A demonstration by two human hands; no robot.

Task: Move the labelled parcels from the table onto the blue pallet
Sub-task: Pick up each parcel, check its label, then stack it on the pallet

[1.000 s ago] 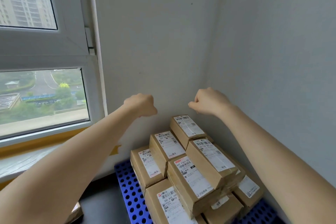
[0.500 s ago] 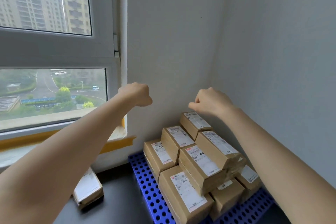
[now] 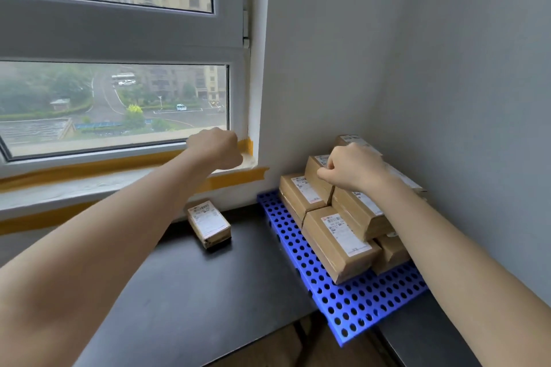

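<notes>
I see the dark desk (image 3: 185, 301) carrying a blue pallet (image 3: 351, 304) at its right edge, stacked with labelled parcels (image 3: 337, 238). One parcel (image 3: 209, 223) lies at the desk's far edge. My left hand (image 3: 216, 148) and right hand (image 3: 350, 169) hover with fingers curled together, holding nothing.

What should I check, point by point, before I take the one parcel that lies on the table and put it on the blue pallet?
1. Left hand holds nothing: ok, curled, nothing in it.
2. Right hand holds nothing: ok, curled above the stack.
3. Lone parcel on the black table, nothing on top: ok.
4. Blue pallet has bare space at its near end: ok.
5. Stacked parcels sit steady: cannot tell.
</notes>
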